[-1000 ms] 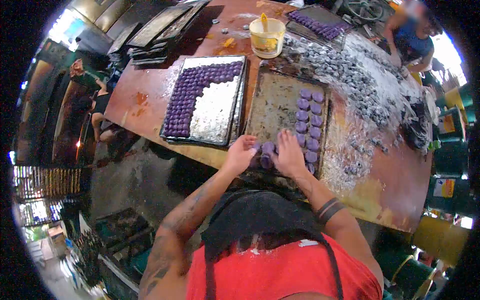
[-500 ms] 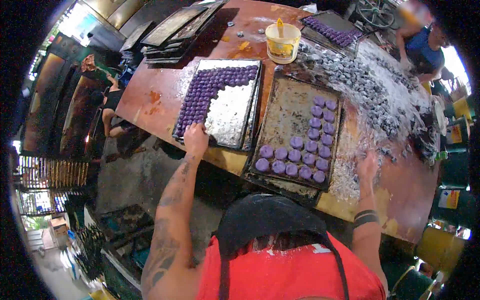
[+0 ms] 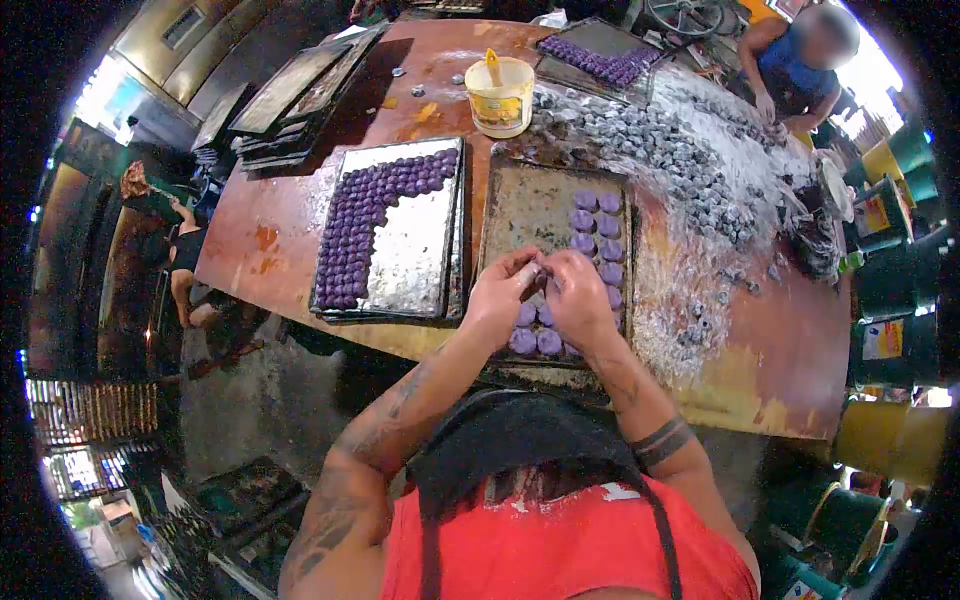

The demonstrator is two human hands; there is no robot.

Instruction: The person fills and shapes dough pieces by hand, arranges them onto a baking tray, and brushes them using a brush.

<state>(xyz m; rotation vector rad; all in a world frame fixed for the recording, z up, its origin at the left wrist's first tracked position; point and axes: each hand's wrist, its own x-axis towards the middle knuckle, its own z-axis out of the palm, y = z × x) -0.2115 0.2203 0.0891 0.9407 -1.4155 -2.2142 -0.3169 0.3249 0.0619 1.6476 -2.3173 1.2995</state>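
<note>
Both hands meet over the baking tray [image 3: 512, 195] in front of me. My left hand [image 3: 503, 298] and my right hand [image 3: 577, 297] are closed, with fingertips pinched together around a small dark dough piece [image 3: 539, 274], mostly hidden by the fingers. Below and behind them, flattened purple dough rounds [image 3: 609, 226] sit on that tray in rows; my hands cover some. Left of my left hand is another tray [image 3: 408, 255], whose far and left sides are packed with darker, shiny purple dough balls [image 3: 352, 235].
Floured dark dough pieces [image 3: 668, 150] lie scattered in white flour at the right. A bucket [image 3: 500, 100] with a yellow-handled tool stands behind the trays. Stacked trays [image 3: 300, 100] are at the back left. Another person [image 3: 790, 70] is at the far right side.
My left hand has left the left tray's near corner and moved right. My right hand has come in from the floured area. They now meet over the middle tray, and the view has shifted.
</note>
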